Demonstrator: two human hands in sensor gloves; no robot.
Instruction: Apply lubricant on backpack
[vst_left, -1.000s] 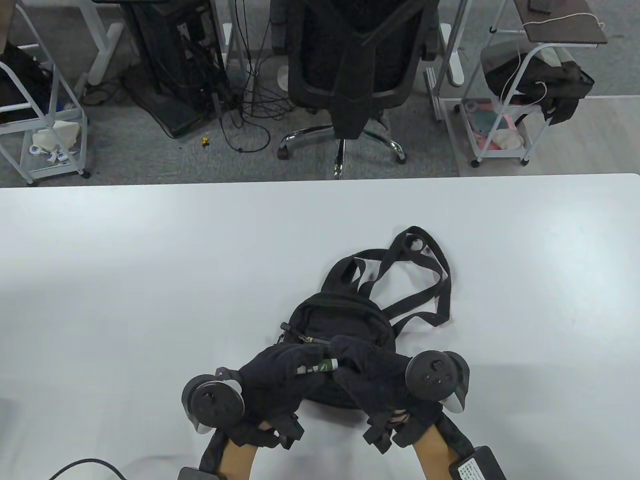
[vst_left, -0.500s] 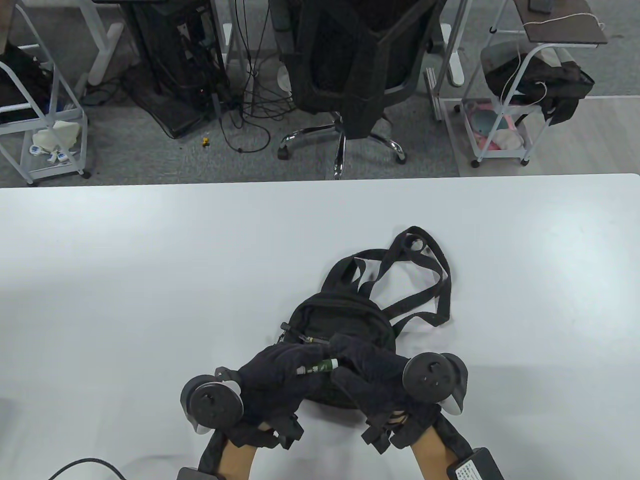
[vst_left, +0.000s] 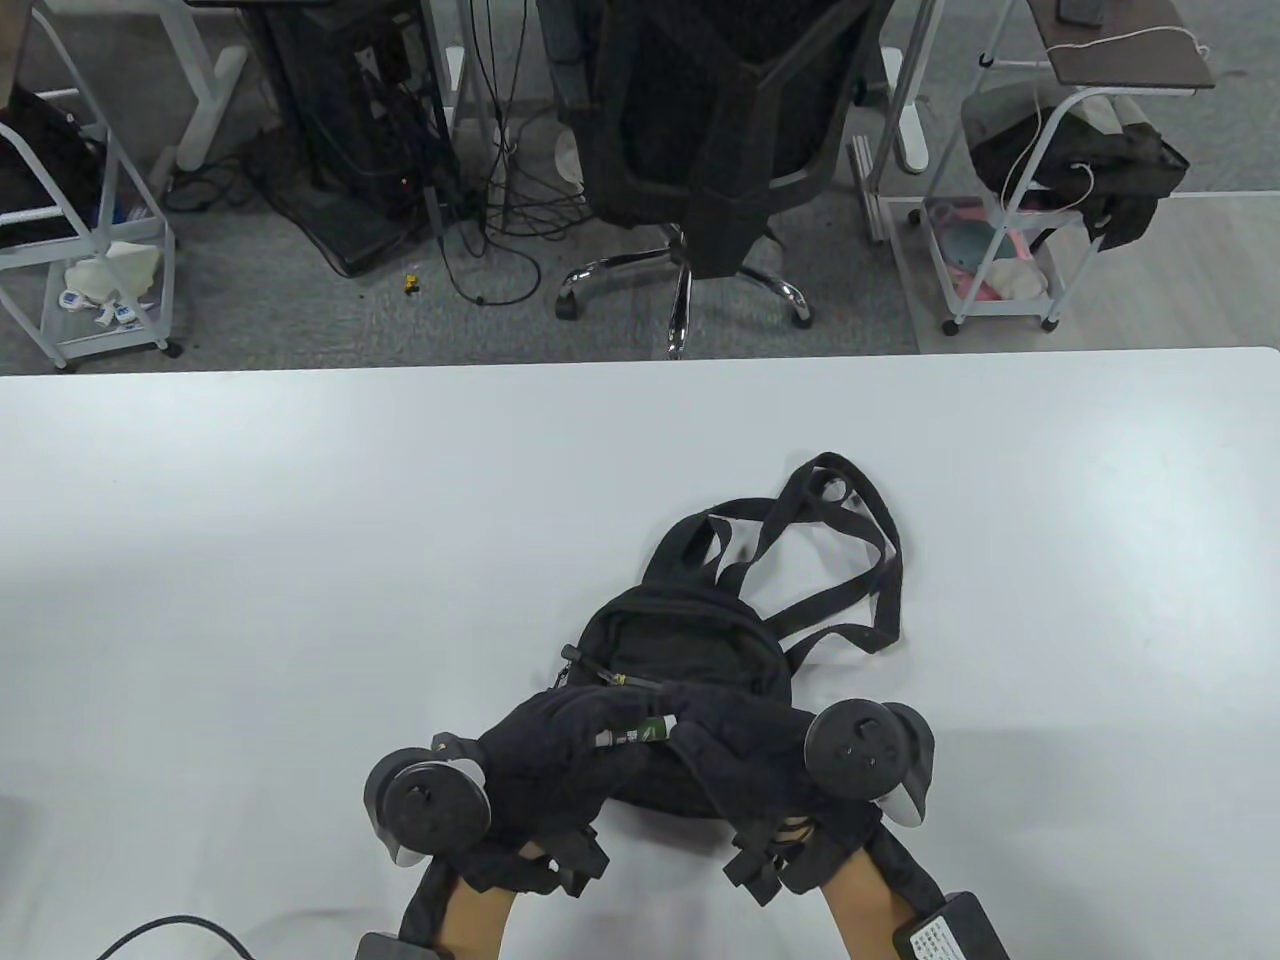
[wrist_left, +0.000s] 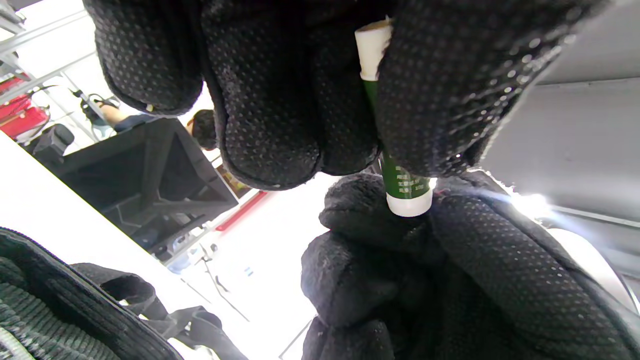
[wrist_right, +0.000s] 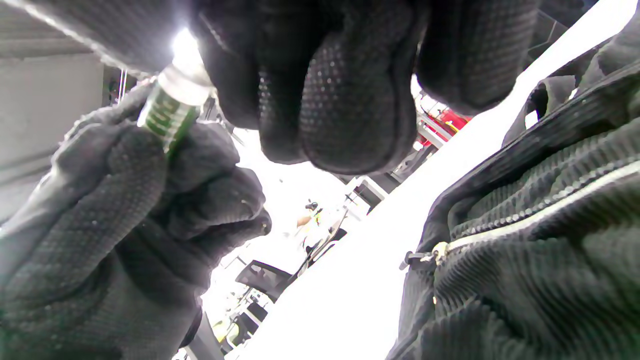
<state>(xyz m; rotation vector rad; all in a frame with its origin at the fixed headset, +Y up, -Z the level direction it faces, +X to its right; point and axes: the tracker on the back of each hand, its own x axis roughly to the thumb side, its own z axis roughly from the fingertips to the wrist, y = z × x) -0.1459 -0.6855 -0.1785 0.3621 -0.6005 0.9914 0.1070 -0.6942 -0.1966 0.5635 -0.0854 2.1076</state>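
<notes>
A small black backpack (vst_left: 690, 640) lies on the white table (vst_left: 300, 560), straps trailing toward the far right. Both hands hover over its near end. My left hand (vst_left: 570, 745) grips a small green lubricant tube (vst_left: 633, 735) around its body. My right hand (vst_left: 725, 735) pinches the tube's white cap end (wrist_left: 410, 205). In the left wrist view the green tube (wrist_left: 395, 175) runs between both gloves. In the right wrist view the tube (wrist_right: 167, 117) sits at upper left, and the backpack's zipper (wrist_right: 525, 220) with its pull (wrist_right: 422, 257) shows at right.
An office chair (vst_left: 700, 130) stands beyond the table's far edge, with wire carts (vst_left: 1040, 190) to the right and left (vst_left: 80, 230). A black cable (vst_left: 170, 930) lies at the table's near left corner.
Both hands stay over the backpack holding the tube; the right hand has shifted only slightly. The chair behind the table has turned.
</notes>
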